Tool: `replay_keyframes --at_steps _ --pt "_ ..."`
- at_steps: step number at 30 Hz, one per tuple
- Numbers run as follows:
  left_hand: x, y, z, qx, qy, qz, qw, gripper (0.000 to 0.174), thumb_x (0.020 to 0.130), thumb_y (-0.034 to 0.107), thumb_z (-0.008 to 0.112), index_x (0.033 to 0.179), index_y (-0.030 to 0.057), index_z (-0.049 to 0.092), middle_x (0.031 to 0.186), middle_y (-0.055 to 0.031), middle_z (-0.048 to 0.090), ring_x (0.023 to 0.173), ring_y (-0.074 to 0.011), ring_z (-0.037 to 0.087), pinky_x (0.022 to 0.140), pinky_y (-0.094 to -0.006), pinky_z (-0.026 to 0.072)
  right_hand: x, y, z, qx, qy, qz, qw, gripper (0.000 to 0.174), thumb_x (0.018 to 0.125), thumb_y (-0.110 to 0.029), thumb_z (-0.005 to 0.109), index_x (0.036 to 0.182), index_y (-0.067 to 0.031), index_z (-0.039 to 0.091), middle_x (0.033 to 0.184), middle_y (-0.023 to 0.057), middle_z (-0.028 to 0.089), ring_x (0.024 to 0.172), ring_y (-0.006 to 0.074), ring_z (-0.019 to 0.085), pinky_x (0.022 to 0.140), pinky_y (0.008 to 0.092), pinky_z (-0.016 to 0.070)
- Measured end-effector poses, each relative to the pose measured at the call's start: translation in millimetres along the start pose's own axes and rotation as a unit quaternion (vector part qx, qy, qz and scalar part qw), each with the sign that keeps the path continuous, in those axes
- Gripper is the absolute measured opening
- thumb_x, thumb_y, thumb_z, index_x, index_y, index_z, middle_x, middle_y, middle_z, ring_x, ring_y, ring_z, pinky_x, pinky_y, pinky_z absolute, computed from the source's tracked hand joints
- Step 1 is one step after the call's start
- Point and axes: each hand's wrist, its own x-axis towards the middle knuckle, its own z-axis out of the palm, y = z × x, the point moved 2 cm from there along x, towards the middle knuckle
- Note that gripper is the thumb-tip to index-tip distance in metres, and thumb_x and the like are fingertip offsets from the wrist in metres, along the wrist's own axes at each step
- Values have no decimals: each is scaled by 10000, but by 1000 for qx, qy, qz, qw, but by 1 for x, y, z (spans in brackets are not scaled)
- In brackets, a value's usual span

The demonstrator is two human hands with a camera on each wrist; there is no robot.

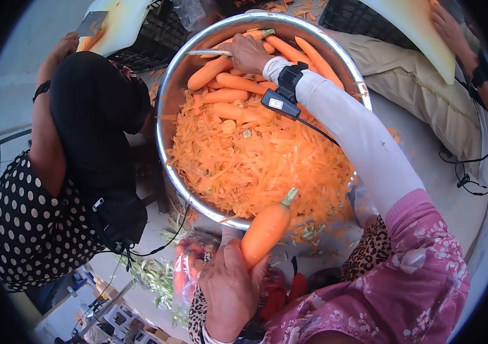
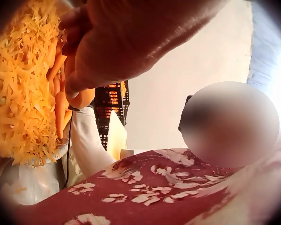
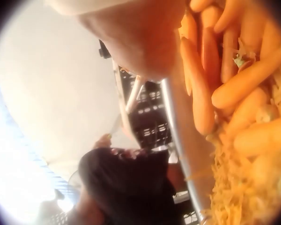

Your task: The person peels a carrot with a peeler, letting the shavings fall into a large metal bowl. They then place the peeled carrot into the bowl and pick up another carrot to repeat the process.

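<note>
My left hand [image 1: 229, 286] grips the lower part of a thick carrot [image 1: 267, 229], whose green stem end points up toward the basin's near rim. In the left wrist view that carrot [image 2: 83, 99] shows below the fingers. Over the far side of the metal basin [image 1: 166, 155], my right hand [image 1: 251, 54] holds a peeler by its slim pale handle [image 1: 209, 52]; its blade is hidden. Beneath this hand lies a pile of whole carrots [image 1: 238, 83], and its fingertips are mostly hidden in the head view. Orange peelings [image 1: 250, 160] fill the near part of the basin.
Another person in black trousers [image 1: 92, 97] sits at left with a cleaver [image 1: 92, 24] over a cutting board [image 1: 126, 23]. A second board [image 1: 421, 28] and worker are at upper right. Black crates [image 1: 158, 37] stand beyond the basin. A bag of carrots [image 1: 189, 264] lies at lower left.
</note>
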Motion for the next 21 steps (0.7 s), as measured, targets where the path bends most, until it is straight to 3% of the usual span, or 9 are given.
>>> replay_keyframes --at_steps 2,3,4,6,8,10,14,17,21 --pt "1 -4 -1 3 3 -1 1000 416 734 286 742 974 15 537 820 -171 603 754 -390 589 741 -460 442 2 4 16 -21 -18 -12 1000 360 836 -136 552 1192 -184 578 1015 174 552 959 358 542 838 458 433" --pt "1 -6 -2 13 13 28 999 413 740 254 730 985 2 513 812 -178 586 718 -387 583 671 -454 447 0 6 20 -18 -37 -26 999 352 825 -132 572 1177 -152 575 985 206 552 928 369 551 811 476 441" --pt "1 -6 -2 24 23 58 998 411 746 222 717 996 -11 489 805 -185 568 682 -383 576 601 -448 452 -4 8 25 -17 -39 -28 999 352 825 -132 572 1177 -152 575 985 206 552 928 369 551 811 476 441" --pt "-1 -9 -1 25 17 61 998 414 749 228 715 1000 -11 489 800 -180 562 678 -381 574 598 -449 450 -16 8 34 -5 -29 -36 999 343 816 -125 580 1158 -117 556 993 214 542 912 377 559 780 472 457" --pt "-1 -6 -2 26 10 71 997 417 751 235 712 1003 -12 489 796 -176 555 675 -379 572 594 -450 449 -31 -1 30 1 -71 3 997 341 812 -118 577 1151 -103 550 1043 196 541 978 353 553 836 457 452" --pt "-1 1 -8 -12 -4 58 998 424 757 246 708 1012 -14 490 794 -170 550 670 -372 573 590 -451 447 -45 -9 28 -15 -80 -31 996 350 808 -112 579 1151 -68 530 1041 197 542 985 357 562 814 439 468" --pt "-3 6 -3 -2 -4 58 998 429 758 250 707 1018 -15 492 795 -168 552 671 -367 577 587 -448 448 -68 -14 35 -10 -49 -22 999 363 801 -90 575 1156 -53 511 1046 200 539 999 363 563 794 425 478" --pt "-5 3 7 21 10 74 997 427 758 250 708 1016 -15 493 791 -166 550 669 -365 577 581 -444 447 -73 -4 29 12 -103 20 994 384 819 -79 536 1199 -72 486 1049 194 541 1040 358 548 821 432 461" --pt "-3 4 8 23 2 75 997 426 758 251 708 1011 -15 493 792 -166 551 664 -362 576 579 -437 450 -68 3 16 -12 -70 24 997 271 816 -125 551 1082 -79 576 1058 172 535 1081 333 504 867 471 404"
